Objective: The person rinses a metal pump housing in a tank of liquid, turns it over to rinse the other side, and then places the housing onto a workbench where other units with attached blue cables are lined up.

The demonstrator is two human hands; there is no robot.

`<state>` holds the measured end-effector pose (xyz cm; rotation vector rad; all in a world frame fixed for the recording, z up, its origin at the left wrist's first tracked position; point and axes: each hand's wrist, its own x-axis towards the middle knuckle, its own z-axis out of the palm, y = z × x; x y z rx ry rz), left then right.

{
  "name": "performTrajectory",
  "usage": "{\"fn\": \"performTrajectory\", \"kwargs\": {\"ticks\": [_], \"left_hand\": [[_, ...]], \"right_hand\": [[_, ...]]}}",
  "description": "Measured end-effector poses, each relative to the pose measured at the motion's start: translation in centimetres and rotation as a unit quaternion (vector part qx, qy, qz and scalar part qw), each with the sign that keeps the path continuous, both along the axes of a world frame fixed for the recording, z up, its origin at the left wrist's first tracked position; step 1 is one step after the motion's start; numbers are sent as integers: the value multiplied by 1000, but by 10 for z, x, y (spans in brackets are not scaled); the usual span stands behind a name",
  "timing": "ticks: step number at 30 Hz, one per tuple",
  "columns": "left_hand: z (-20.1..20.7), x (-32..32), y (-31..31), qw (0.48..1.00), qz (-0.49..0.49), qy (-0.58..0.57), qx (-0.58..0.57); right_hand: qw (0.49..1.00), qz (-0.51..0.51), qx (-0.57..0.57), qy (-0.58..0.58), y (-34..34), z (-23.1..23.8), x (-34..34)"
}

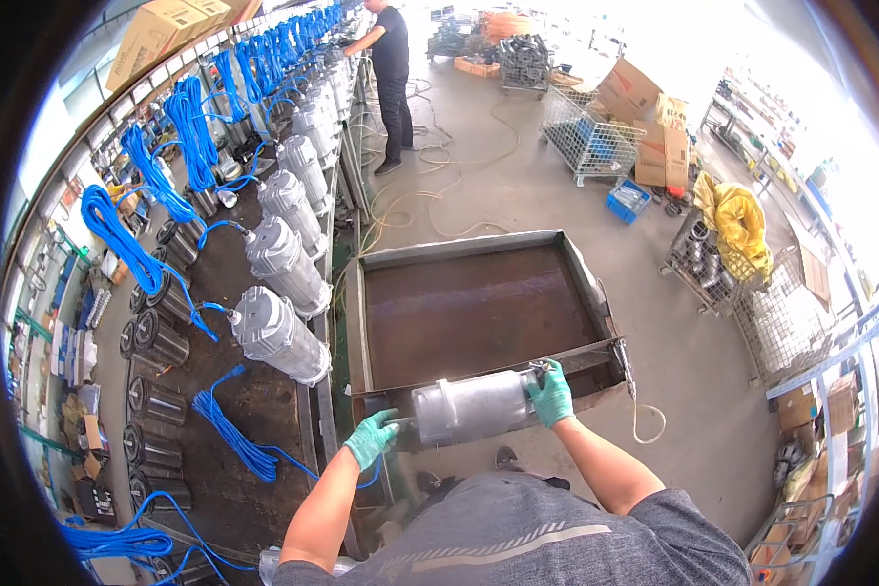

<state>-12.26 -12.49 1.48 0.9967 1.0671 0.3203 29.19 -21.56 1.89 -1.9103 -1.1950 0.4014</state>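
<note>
A grey metal pump housing (472, 405) lies on its side in front of me, at the near edge of a water-filled metal tank (578, 262). My left hand (371, 438), in a green glove, is closed at the housing's left end, where a short thin part sticks out. A blue cable comes out just below that hand. My right hand (551, 394), gloved in green too, grips the right end beside a small dark metal fitting (538, 367). The fingers' exact hold at both ends is partly hidden.
Left of me runs a long workbench (254, 430) with a row of upright grey pumps (281, 337), coiled blue cables (232, 430) and dark metal cylinders (156, 400). A person (391, 78) stands farther along it. Hoses (449, 190) cross the floor; wire cages (588, 132) stand right.
</note>
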Motion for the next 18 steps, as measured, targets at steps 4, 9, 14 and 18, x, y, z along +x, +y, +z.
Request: {"fn": "performTrajectory", "kwargs": {"ticks": [4,9,14,18], "left_hand": [[-16,0,-5,982,-23,69,176],[27,4,21,917,-234,304,114],[34,14,6,809,-219,420,348],[18,20,-1,768,-176,444,425]], "right_hand": [[1000,13,5,2,-2,-3,1],[1000,17,-13,-11,-1,13,-1],[1000,23,3,-16,2,0,3],[996,33,54,-70,0,-15,9]]}}
